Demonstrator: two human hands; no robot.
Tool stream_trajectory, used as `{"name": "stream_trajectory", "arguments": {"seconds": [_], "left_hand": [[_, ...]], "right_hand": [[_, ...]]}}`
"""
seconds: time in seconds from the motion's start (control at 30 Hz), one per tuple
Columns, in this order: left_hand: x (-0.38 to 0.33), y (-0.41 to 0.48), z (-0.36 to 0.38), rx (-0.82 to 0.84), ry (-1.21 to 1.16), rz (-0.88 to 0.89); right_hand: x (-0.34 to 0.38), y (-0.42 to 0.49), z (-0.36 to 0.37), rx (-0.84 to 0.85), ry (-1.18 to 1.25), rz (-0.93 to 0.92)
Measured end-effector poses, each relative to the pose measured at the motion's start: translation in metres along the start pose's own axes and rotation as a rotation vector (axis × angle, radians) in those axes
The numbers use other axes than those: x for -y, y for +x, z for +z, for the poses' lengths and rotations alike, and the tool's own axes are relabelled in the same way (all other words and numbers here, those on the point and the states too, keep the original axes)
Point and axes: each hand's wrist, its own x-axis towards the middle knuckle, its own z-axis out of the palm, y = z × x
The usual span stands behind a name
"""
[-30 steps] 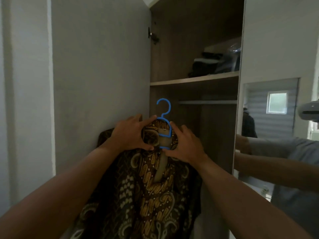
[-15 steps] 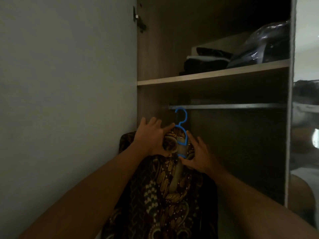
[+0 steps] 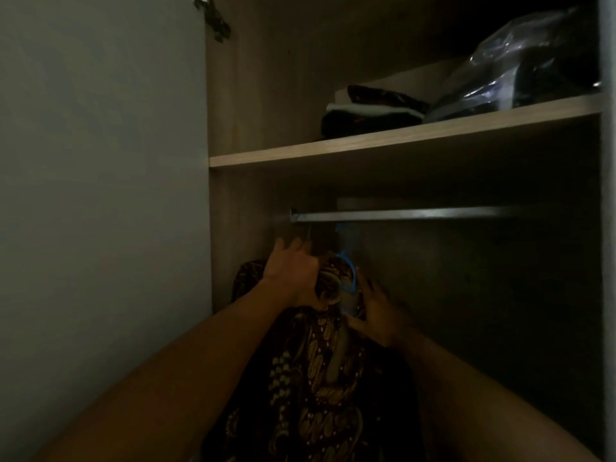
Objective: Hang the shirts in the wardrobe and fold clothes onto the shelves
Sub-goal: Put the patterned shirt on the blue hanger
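Both hands (image 3: 293, 275) (image 3: 375, 311) raised, holding shirt (image 3: 320, 378)

A flat grey panel (image 3: 100, 195) fills the left side, plain and evenly dim. A dark metal hinge (image 3: 215, 23) sits at its top right edge, where it meets the wardrobe (image 3: 260, 95). The wardrobe's inner side wall is brown wood grain. A pale wooden shelf (image 3: 400, 138) spans it, its front edge catching the little light there is. Beneath the shelf a metal hanging rail (image 3: 416, 215) runs across. A grey upright (image 3: 608, 195) closes the right edge. The interior is dark, blackest at upper right.
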Motion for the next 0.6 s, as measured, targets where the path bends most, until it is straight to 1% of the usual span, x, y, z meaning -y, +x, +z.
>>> {"name": "stream_trajectory", "arguments": {"seconds": [0.13, 0.2, 0.3, 0.43, 0.6], "left_hand": [[-0.002, 0.026, 0.007, 0.004, -0.034, -0.021], [-0.001, 0.039, 0.008, -0.033, -0.052, -0.027], [-0.002, 0.052, 0.007, -0.113, -0.062, -0.029], [-0.014, 0.051, 0.006, -0.176, -0.071, -0.038], [-0.034, 0.032, 0.015, -0.155, -0.118, -0.053]], "right_hand": [[-0.02, 0.026, 0.003, -0.026, -0.055, -0.032], [-0.028, 0.037, -0.001, -0.048, -0.051, -0.034], [-0.037, 0.051, -0.011, -0.138, -0.045, -0.049], [-0.044, 0.049, -0.017, -0.194, -0.01, -0.044], [-0.041, 0.026, -0.019, -0.139, 0.018, -0.01]]}}
